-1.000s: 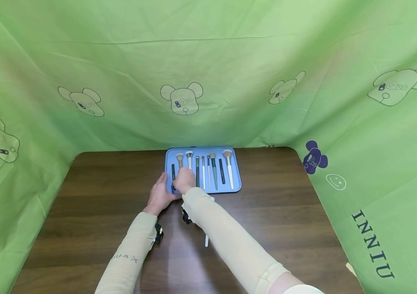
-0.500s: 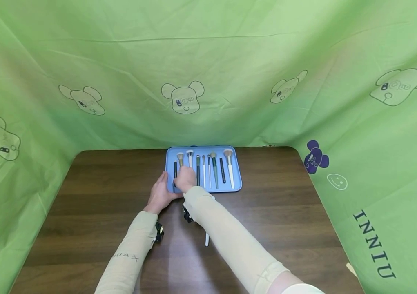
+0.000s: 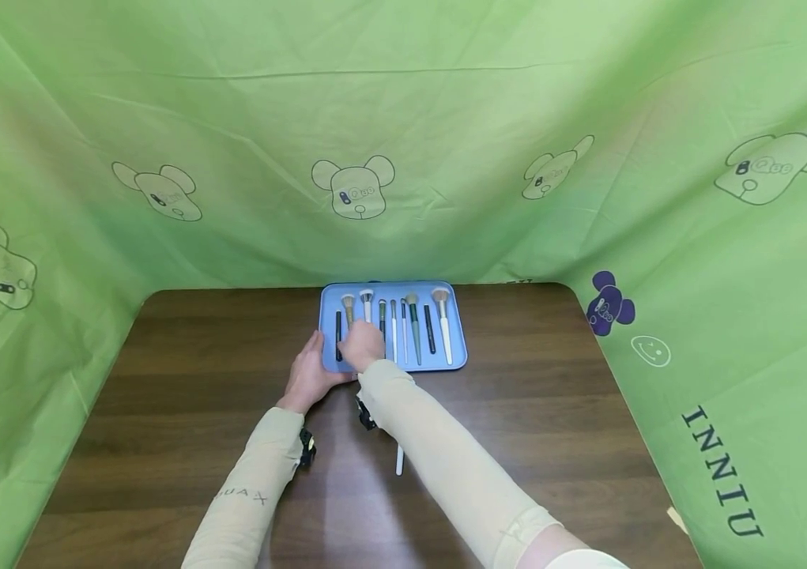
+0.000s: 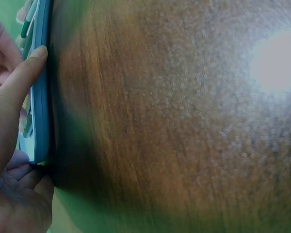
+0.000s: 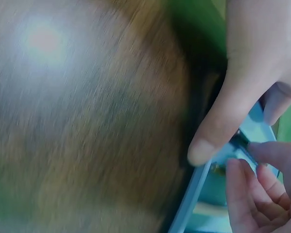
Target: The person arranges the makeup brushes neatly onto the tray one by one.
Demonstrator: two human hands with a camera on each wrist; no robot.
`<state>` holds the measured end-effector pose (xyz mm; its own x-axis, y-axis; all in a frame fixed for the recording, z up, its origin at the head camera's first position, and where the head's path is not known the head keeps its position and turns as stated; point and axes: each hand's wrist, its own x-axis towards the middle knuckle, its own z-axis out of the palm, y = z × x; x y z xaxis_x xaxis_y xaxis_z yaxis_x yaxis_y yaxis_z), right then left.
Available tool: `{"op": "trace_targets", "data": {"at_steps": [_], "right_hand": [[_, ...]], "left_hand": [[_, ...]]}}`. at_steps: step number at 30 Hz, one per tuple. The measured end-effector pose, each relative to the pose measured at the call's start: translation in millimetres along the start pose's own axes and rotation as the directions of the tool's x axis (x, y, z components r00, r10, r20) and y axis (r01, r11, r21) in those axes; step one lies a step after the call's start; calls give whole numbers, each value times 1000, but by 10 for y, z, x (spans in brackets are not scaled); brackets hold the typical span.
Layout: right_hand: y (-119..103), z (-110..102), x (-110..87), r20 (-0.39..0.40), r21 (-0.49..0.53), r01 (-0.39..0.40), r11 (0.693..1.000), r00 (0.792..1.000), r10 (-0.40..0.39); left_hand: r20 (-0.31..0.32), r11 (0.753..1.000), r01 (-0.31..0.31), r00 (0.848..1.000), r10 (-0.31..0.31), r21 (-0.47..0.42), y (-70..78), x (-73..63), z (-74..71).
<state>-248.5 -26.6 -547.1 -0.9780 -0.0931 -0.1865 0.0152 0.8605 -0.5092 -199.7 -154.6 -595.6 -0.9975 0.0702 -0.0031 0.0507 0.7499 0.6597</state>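
Note:
A blue tray (image 3: pixel 456 363) at the back of the table holds a row of makeup brushes. My left hand (image 3: pixel 311 379) holds its front left corner; in the left wrist view the thumb (image 4: pixel 26 70) lies on the front rim. My right hand (image 3: pixel 363 345) is over the tray's left part, with curled fingers. A slim black stick (image 3: pixel 338 332), the leftmost in the row, lies at its fingertips; in the right wrist view the black stick (image 5: pixel 242 141) runs between thumb and fingers. The hand hides the handles of the brown-handled brush (image 3: pixel 348 307) and the white-handled brush (image 3: pixel 367 304).
To the right in the row lie thin brushes, a green-handled brush (image 3: pixel 413 328), another black stick (image 3: pixel 430 329) and a large white-handled brush (image 3: pixel 443 328). A white handle (image 3: pixel 399 461) shows on the table (image 3: pixel 531 419) beside the right sleeve. Green cloth (image 3: pixel 247 253) surrounds the table.
The leftmost black stick has shifted slightly right and back, and its front end now lies farther from the front rim. My right hand has moved slightly right; the left hand keeps its place.

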Motion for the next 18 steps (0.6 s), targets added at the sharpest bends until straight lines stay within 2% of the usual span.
{"op": "trace_targets", "data": {"at_steps": [4, 9, 18], "right_hand": [[23, -29, 3, -8, -69, -27, 997, 1000, 26], [55, -33, 0, 36, -172, -38, 984, 998, 45], [69, -29, -19, 57, -167, -48, 985, 997, 58]], "left_hand": [[-13, 1000, -9, 1000, 8, -4, 7, 3, -6], [-20, 1000, -16, 1000, 15, -13, 15, 1, -5], [-4, 1000, 1, 1000, -1, -2, 38, -13, -14]]}}
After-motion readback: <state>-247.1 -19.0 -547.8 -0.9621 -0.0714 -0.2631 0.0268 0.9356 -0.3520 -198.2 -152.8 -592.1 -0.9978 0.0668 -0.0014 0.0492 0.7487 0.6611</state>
